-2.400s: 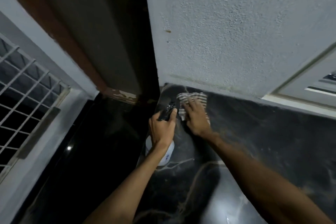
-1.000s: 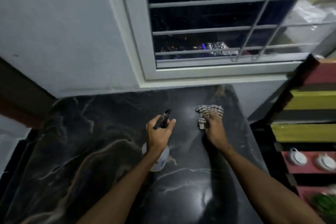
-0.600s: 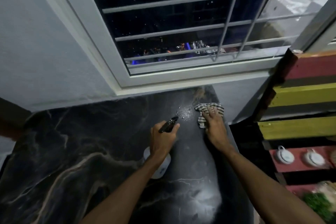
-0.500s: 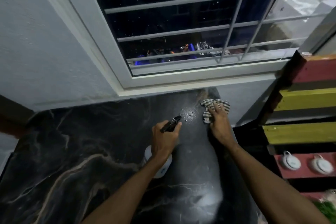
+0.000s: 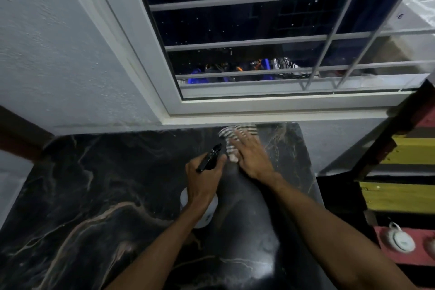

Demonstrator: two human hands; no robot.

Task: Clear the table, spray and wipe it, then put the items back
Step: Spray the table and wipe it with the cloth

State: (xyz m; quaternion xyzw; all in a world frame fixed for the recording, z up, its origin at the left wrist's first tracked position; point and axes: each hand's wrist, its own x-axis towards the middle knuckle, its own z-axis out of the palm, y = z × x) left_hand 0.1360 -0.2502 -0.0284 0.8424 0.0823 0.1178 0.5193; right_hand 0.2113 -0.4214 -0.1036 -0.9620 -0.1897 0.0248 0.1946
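A black marble table (image 5: 98,195) with pale veins fills the lower half of the view. My left hand (image 5: 203,182) grips a white spray bottle (image 5: 207,215) by its black trigger head, nozzle pointing toward the far edge. My right hand (image 5: 250,154) lies flat, fingers spread, pressing a striped cloth (image 5: 231,133) onto the table close to the wall under the window. The cloth is blurred and partly hidden under my fingers.
A barred window (image 5: 270,37) sits in the grey wall behind the table. At the right stands a shelf (image 5: 400,195) with yellow and pink boards, holding two white teapots (image 5: 400,240). The table's right edge drops off beside it.
My right hand has slid the cloth left and toward the wall, over the spot where spray droplets lay half a second ago. The left hand still holds the bottle in much the same place.
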